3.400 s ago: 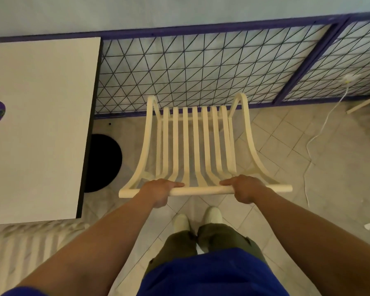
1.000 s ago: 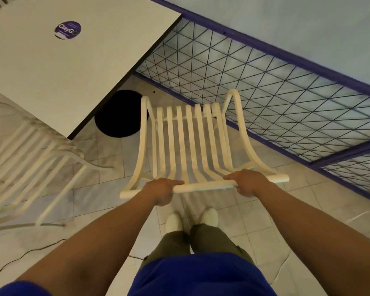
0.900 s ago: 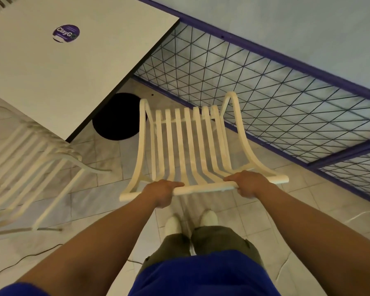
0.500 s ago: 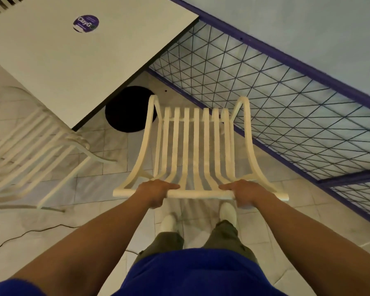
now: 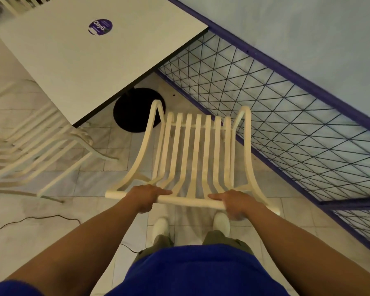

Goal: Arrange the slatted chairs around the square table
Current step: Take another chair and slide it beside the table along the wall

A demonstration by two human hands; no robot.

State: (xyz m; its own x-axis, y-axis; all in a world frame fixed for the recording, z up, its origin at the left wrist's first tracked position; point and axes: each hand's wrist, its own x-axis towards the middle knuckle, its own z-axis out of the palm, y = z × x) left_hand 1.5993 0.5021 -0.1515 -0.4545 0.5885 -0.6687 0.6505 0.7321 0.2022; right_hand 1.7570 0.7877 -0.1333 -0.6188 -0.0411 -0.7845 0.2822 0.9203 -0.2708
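Observation:
I look down on a cream slatted chair [image 5: 198, 150] that stands in front of me, its seat pointing away. My left hand [image 5: 144, 196] and my right hand [image 5: 236, 202] both grip its top rail. The white square table [image 5: 77, 52] with a purple round sticker [image 5: 100, 26] is at the upper left; its near corner lies just left of the chair's front. A second slatted chair [image 5: 30, 150] sits at the table's near-left side, partly tucked under the edge.
The table's black round base [image 5: 132, 110] rests on the tiled floor by the chair's front left leg. A purple-framed wire mesh fence [image 5: 286, 107] runs diagonally along the right. A thin black cable [image 5: 30, 221] lies on the floor at lower left. More slats [image 5: 19, 1] show beyond the table.
The chair in my hands has swung round and moved nearer the table's corner and base. My feet have stepped apart. Both hands kept their grip on the rail.

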